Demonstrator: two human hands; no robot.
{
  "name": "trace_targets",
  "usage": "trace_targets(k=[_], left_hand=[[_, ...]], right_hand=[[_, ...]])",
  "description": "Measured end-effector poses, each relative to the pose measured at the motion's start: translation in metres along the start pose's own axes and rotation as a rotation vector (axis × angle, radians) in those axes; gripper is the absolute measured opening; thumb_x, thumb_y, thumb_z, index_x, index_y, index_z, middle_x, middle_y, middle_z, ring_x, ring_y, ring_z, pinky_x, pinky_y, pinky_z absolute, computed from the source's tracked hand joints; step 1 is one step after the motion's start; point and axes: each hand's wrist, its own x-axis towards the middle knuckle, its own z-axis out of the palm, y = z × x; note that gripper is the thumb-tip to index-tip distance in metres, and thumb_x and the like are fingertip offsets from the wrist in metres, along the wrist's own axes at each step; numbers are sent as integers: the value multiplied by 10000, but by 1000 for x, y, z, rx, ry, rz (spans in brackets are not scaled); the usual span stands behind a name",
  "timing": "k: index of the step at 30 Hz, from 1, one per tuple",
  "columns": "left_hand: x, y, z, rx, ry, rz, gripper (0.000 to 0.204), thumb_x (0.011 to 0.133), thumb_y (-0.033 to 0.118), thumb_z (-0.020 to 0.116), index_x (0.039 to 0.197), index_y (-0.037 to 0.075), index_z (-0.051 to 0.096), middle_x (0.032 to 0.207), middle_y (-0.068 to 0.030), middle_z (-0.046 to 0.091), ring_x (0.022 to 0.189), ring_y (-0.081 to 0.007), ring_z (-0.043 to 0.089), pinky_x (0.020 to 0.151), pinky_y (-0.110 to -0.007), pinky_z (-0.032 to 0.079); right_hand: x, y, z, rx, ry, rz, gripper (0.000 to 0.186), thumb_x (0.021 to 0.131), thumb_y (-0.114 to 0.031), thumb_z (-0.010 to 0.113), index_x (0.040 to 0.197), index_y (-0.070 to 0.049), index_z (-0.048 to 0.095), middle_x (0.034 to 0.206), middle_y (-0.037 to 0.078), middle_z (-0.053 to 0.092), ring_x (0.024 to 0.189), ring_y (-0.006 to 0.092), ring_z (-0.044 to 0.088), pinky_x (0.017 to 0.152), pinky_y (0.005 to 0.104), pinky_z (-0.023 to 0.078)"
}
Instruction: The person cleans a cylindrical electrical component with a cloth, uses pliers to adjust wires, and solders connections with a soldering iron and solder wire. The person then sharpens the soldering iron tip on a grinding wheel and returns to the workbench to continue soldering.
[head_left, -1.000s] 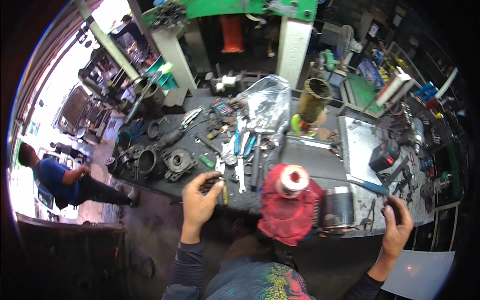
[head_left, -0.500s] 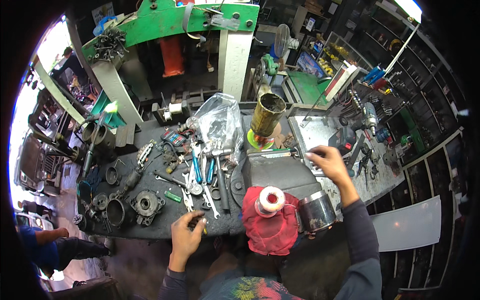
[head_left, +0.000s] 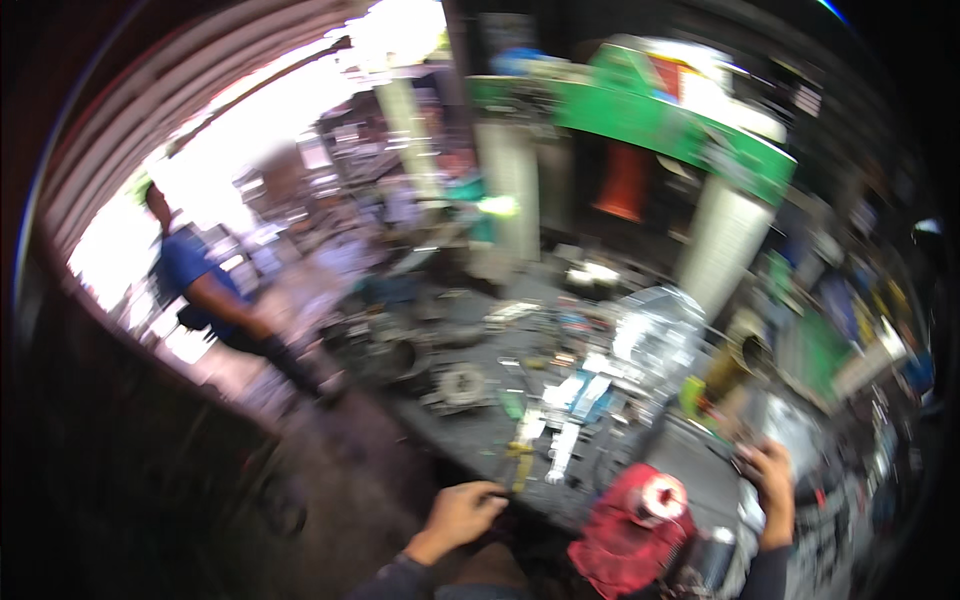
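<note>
Red cloth (head_left: 612,548), right of my left hand (head_left: 462,517)
Fingers curled there, can't tell if they're gripping; my right hand (head_left: 770,476), too blurry to tell.

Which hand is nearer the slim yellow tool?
The left hand, close to the slim yellow tool; the right hand is farther off, right of the red cloth.

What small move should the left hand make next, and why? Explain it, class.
Perhaps bring the left hand rightward to the red cloth. It is by the front edge of the bench, apart from the cloth, while the right hand is on the cloth's other side; blur hides whether either hand holds anything.
</note>
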Motion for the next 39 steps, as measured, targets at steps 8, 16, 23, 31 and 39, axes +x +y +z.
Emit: trace_targets(k=[8,16,23,31,39], left_hand=[[-59,17,21,-67,-26,-32,285,970,228,685,1169,26,714,1034,-153,752,919,-298,736,842,-387,574],[-108,18,29,-12,184,-86,267,928,252,721,1108,59,761,1053,-157,765,932,-301,755,838,-375,591],[-133,10,33,-34,211,-291,214,864,112,763,1046,0,767,854,-129,766,793,-184,728,785,-324,571],[-145,-26,42,30,181,-140,296,945,244,702,1158,39,725,1085,-173,754,964,-309,738,858,-400,569],[-144,-25,30,-128,84,-342,305,937,203,695,1166,2,715,1039,-187,757,953,-308,742,840,-393,566]], right_hand=[[-18,-125,-101,-271,89,-512,178,951,-15,667,1114,47,708,1006,95,694,944,153,639,827,276,523],[86,-178,-19,-504,-9,-791,368,812,-222,771,1104,-8,702,901,4,641,784,132,566,705,313,482],[92,-179,22,-345,-78,-648,196,842,-151,748,967,-15,680,787,17,672,715,58,561,648,264,471],[132,-150,23,-538,-348,-666,171,787,-86,706,892,-19,589,812,-11,547,761,97,522,665,282,437],[182,-123,-2,-477,-329,-657,170,783,-75,688,801,-75,519,713,-79,419,652,37,380,571,247,288]])
